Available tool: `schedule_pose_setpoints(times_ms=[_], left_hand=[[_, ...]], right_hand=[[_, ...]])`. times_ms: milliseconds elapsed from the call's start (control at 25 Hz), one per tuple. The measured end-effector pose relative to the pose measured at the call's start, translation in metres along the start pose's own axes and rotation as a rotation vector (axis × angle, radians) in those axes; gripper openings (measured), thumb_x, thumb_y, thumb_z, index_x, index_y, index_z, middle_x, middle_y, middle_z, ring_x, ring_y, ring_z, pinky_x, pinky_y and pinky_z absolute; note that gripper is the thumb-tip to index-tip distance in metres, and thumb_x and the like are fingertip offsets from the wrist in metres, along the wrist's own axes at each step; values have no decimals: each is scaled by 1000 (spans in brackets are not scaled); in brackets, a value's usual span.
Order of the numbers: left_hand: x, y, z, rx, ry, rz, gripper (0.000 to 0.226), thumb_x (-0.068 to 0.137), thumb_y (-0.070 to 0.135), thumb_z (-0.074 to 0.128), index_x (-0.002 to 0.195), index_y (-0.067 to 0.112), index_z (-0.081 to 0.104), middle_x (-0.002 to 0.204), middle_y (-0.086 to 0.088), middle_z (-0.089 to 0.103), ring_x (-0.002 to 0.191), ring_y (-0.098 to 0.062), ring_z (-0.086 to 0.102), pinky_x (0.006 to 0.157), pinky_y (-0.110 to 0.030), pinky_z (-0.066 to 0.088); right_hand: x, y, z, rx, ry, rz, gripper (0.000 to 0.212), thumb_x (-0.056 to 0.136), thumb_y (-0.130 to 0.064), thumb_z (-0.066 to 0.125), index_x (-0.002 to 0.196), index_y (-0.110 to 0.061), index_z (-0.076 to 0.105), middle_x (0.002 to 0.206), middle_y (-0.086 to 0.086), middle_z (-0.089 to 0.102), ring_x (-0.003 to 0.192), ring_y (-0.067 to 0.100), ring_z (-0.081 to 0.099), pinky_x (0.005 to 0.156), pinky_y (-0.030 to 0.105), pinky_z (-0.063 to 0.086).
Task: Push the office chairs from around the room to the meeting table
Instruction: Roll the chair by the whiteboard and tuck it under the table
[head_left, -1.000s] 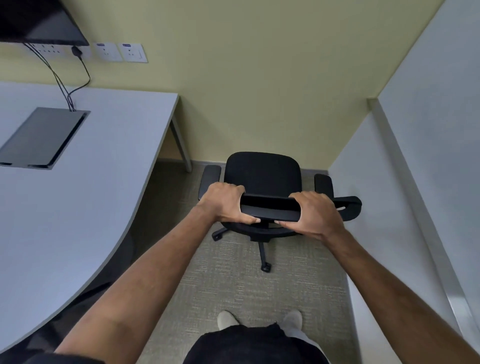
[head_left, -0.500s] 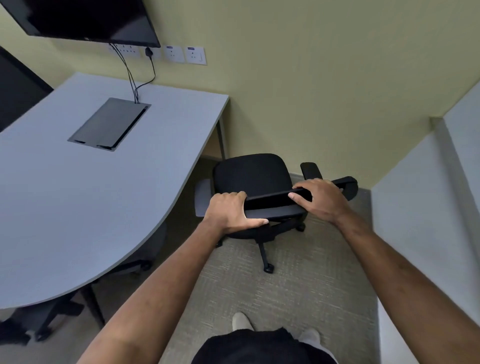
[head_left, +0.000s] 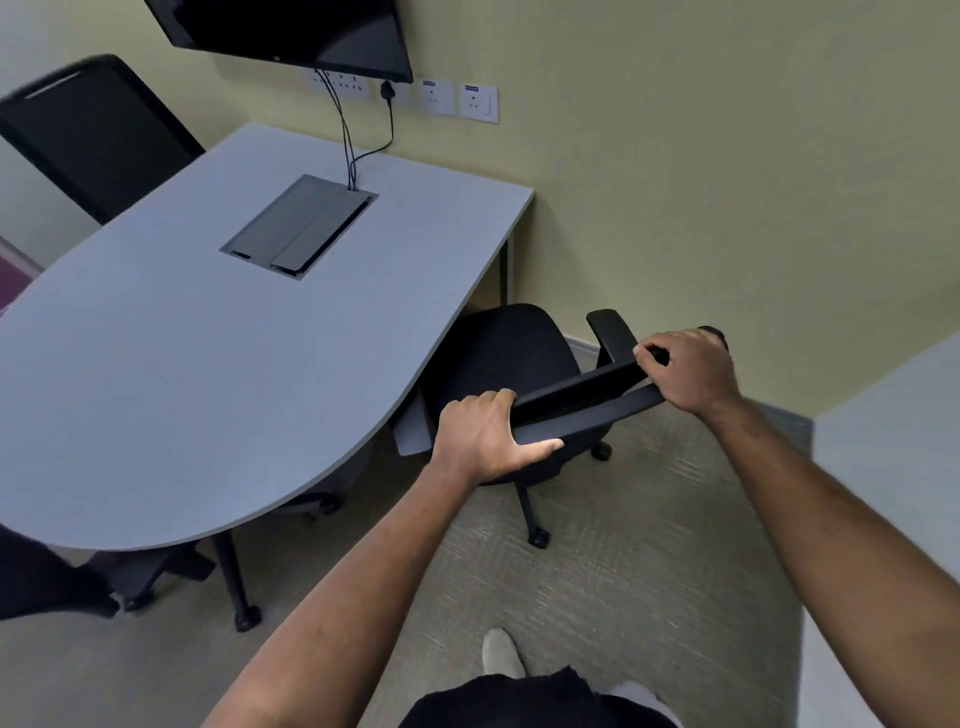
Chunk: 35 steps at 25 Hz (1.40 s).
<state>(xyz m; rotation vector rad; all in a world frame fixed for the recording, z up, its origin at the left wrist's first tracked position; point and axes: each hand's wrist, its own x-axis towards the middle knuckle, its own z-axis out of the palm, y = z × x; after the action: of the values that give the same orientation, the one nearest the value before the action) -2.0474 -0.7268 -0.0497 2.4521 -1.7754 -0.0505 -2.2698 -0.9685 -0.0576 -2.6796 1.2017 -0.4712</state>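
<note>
A black office chair (head_left: 498, 358) is seen from above and behind, just right of the grey meeting table's (head_left: 182, 374) curved edge, with its left armrest (head_left: 413, 431) tucked against that edge. The seat is padded in dark fabric, the right armrest (head_left: 613, 332) is raised at the far side, and the star base with castors (head_left: 537, 535) is planted on the pale carpet (head_left: 623, 571). The top rail of the backrest (head_left: 587, 402) is gripped at its two ends. The left hand (head_left: 483, 436) is closed over the near end, thumb laid along the rail's underside. The right hand (head_left: 685, 369) is curled tight round the far end. A second black chair (head_left: 98, 135) is placed at the table's far left side, and a dark screen (head_left: 291, 31) is mounted on the yellow wall (head_left: 701, 156).
</note>
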Motion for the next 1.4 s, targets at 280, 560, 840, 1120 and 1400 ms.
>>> schedule_pose_setpoints(times_ms=[280, 560, 840, 1120, 1400], left_hand=[[14, -13, -1, 1, 16, -83, 101, 71, 106, 24, 114, 24, 65, 96, 7, 71, 81, -19, 68, 69, -38, 55], [48, -3, 2, 5, 33, -168, 98, 75, 102, 25, 120, 24, 64, 103, 5, 72, 86, -22, 69, 69, -37, 56], [108, 8, 4, 31, 33, -316, 98, 77, 101, 24, 121, 22, 63, 102, 5, 70, 84, -21, 67, 63, -36, 51], [176, 7, 2, -26, 53, -465, 104, 75, 101, 26, 135, 23, 59, 121, 3, 70, 106, -23, 68, 83, -42, 57], [236, 10, 0, -6, 58, -581, 93, 78, 98, 33, 126, 23, 62, 112, 6, 71, 98, -21, 68, 76, -38, 55]], right_hand=[[50, -11, 17, 77, -8, -47, 40, 94, -47, 49, 95, -25, 82, 100, -5, 82, 94, 28, 70, 100, 45, 48], [117, 3, 30, 88, -32, -105, 47, 92, -52, 41, 94, -29, 83, 100, -10, 81, 95, 25, 66, 95, 41, 48], [216, 20, 50, 140, -78, -221, 41, 91, -51, 49, 93, -27, 83, 91, -6, 80, 89, 27, 64, 83, 40, 53], [312, 19, 66, 233, -120, -374, 40, 93, -51, 52, 90, -25, 83, 84, -5, 78, 79, 21, 53, 76, 32, 39], [391, 26, 81, 257, -162, -494, 44, 94, -56, 49, 91, -27, 82, 87, -8, 79, 81, 17, 52, 79, 31, 37]])
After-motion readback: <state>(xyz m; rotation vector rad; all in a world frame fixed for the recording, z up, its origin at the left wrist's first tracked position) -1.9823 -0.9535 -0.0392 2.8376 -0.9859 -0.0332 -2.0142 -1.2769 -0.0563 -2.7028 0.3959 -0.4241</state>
